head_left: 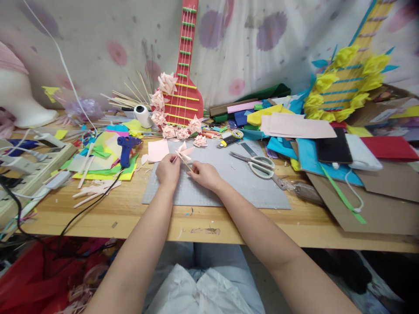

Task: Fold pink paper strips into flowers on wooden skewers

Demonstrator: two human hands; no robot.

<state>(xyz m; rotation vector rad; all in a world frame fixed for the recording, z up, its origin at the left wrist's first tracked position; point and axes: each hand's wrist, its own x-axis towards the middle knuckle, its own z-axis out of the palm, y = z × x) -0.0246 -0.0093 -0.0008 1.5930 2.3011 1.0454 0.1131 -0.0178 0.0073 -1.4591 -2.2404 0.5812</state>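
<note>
While both hands meet over the grey cutting mat (229, 183) near the surface's front edge, the left hand (168, 171) pinches the pink paper flower (183, 151) with closed fingers. The right hand (205, 175) grips the thin stick (187, 164) slanting down from the flower, which sits just above both sets of fingertips.

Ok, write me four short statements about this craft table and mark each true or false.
1. The left hand and right hand hold a pink paper flower on a stick. True.
2. The scissors lie left of the hands. False: they lie on the grey mat, right of them.
3. The right hand grips the blue glue gun. False: it rests on coloured paper, left of the mat.
4. The red cardboard guitar bears pink flowers. True.
</note>
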